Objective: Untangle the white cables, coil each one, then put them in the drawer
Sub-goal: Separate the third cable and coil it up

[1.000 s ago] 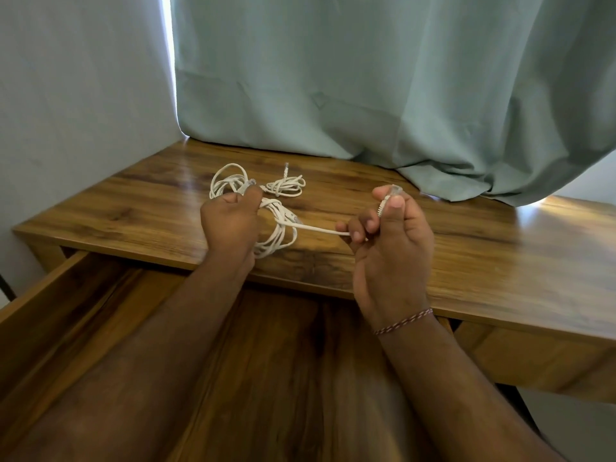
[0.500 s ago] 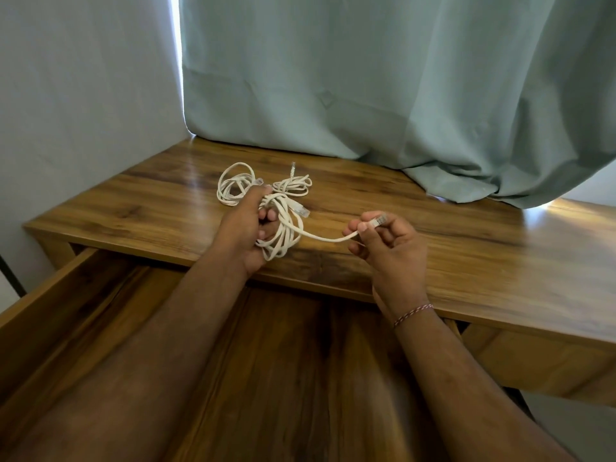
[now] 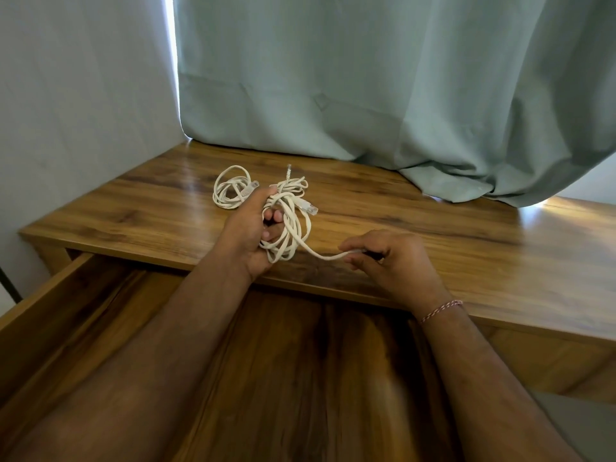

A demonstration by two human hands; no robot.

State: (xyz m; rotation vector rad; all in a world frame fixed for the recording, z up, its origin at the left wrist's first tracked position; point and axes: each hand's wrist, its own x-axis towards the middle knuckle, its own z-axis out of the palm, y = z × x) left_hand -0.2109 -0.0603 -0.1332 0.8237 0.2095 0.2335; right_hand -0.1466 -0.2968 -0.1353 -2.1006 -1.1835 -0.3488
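My left hand (image 3: 248,230) grips a coil of white cable (image 3: 290,233) just above the desk's front edge, with a clear plug (image 3: 308,207) sticking out to the right of the coil. A loose end runs from the coil to my right hand (image 3: 390,261), which pinches its tip near the desk edge. A second white cable (image 3: 231,190) lies coiled on the desk, behind and left of my left hand. A third small bundle (image 3: 293,185) lies just behind the held coil, touching it. The wooden drawer (image 3: 60,315) stands pulled out below my forearms.
A wooden desk (image 3: 433,235) runs across the view. A pale green curtain (image 3: 400,95) hangs at the back and drapes onto the desk's right rear. A grey wall (image 3: 83,95) closes off the left side.
My right hand has dropped from a raised position to the desk's front edge, still holding the cable end. My left hand has turned palm-up with the coil. The second coil now lies free.
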